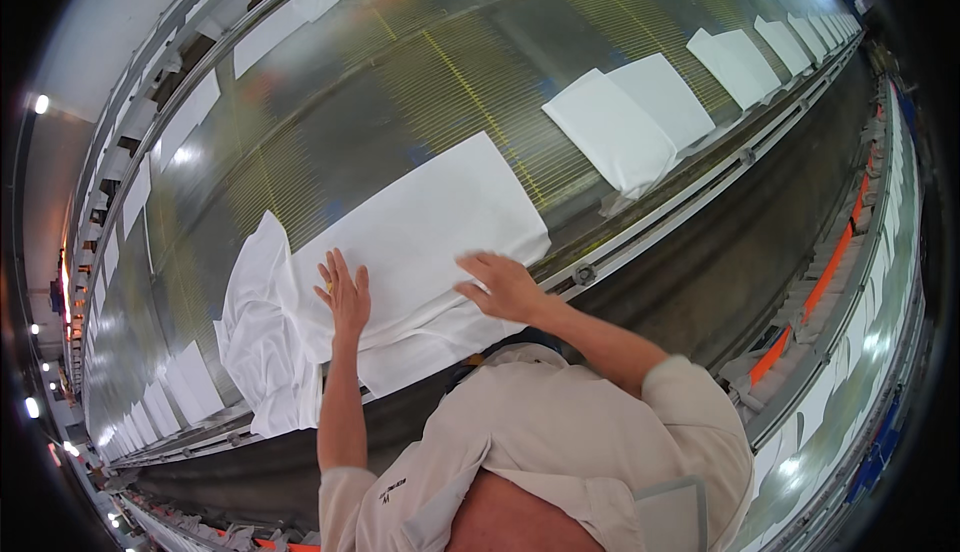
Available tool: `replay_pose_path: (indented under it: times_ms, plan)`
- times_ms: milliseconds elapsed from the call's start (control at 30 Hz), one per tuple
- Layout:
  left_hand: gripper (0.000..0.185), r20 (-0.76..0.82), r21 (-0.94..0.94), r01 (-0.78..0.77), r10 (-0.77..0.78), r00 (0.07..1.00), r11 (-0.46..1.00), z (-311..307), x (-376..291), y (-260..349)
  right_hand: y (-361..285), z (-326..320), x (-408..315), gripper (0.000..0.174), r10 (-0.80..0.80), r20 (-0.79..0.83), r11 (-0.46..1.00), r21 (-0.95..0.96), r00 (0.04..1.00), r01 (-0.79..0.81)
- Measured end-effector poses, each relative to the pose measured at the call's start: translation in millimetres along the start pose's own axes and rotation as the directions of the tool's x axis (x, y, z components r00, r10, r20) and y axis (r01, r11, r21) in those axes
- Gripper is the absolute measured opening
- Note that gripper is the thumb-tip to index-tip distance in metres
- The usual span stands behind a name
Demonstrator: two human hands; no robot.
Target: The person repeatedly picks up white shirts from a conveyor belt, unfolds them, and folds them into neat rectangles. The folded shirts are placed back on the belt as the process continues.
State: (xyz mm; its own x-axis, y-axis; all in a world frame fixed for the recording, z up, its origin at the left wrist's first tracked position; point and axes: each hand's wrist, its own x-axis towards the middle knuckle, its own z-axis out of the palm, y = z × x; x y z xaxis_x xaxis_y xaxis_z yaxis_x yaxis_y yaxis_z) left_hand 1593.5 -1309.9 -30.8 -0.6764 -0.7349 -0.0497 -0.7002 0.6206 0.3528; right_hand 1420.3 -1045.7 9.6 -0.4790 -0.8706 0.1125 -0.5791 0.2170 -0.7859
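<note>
Before me a white fabric piece point(442, 207) lies flat on a long table point(352, 128) marked with yellow lines. My left hand point(346, 289), wearing a ring, rests palm down at the left part of this fabric, its fingers apart. Over the right part is my right hand point(499, 286), slightly blurred, with fingers spread and nothing held; whether it touches the cloth I cannot tell. Left of my left hand, loose white cloth point(270, 342) is bunched in folds and hangs over the table's near edge. More cloth lies rumpled along that edge, below my hands.
Folded white pieces point(615, 124) lie in a row to the right, others point(187, 383) to the left. A metal rail point(675, 211) with knobs runs along the near edge. Behind me, across a dark aisle floor point(720, 274), stands another long table point(847, 342) with an orange strip point(821, 286).
</note>
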Motion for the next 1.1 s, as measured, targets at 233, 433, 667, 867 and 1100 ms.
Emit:
replay_pose_path:
  times_ms: [233,433,667,867,1100]
  plan:
    - [0.031,-0.109,-0.667,0.332,-0.528,0.842,0.667,-26,-204,-12,-29,-2,-118,0.033,0.74,0.495,0.307,0.356,0.457,-0.883]
    - [0.042,0.472,-0.816,0.577,-0.548,0.69,0.024,-5,-239,-23,-11,54,-128,0.038,0.81,0.197,0.146,0.845,0.552,-0.515]
    - [0.033,0.501,-0.846,0.53,-0.429,0.752,-0.058,-24,-233,-20,-45,35,-133,0.021,0.853,0.148,0.153,0.846,0.501,-0.511]
    - [0.016,0.165,-0.973,0.224,-0.519,0.839,0.053,-84,-229,-9,-90,-7,-115,0.019,0.768,-0.054,0.372,0.848,0.638,-0.376]
    - [0.023,-0.005,-0.934,0.179,-0.515,0.857,0.308,-57,-143,-4,-38,21,-27,0.027,0.301,-0.348,0.941,0.261,0.888,-0.216]
